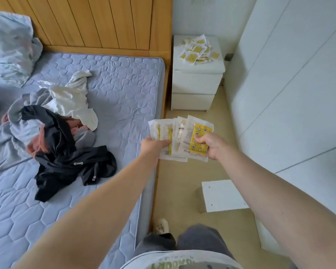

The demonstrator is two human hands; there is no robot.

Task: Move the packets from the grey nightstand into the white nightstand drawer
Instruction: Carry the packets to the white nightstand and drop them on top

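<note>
Both my hands hold a fanned bunch of white and yellow packets (179,135) out in front of me, above the floor beside the bed. My left hand (152,147) grips the left side of the bunch and my right hand (211,145) grips the right side, thumb on a yellow star-patterned packet. Ahead stands the white nightstand (194,84) with two drawers, both shut. A loose pile of several more packets (199,50) lies on its top. No grey nightstand is in view.
A bed (114,84) with a blue quilted mattress fills the left, with a heap of clothes (62,136) and a wooden headboard. White wardrobe doors (291,84) line the right. A small white stool (222,196) stands on the beige floor near my feet.
</note>
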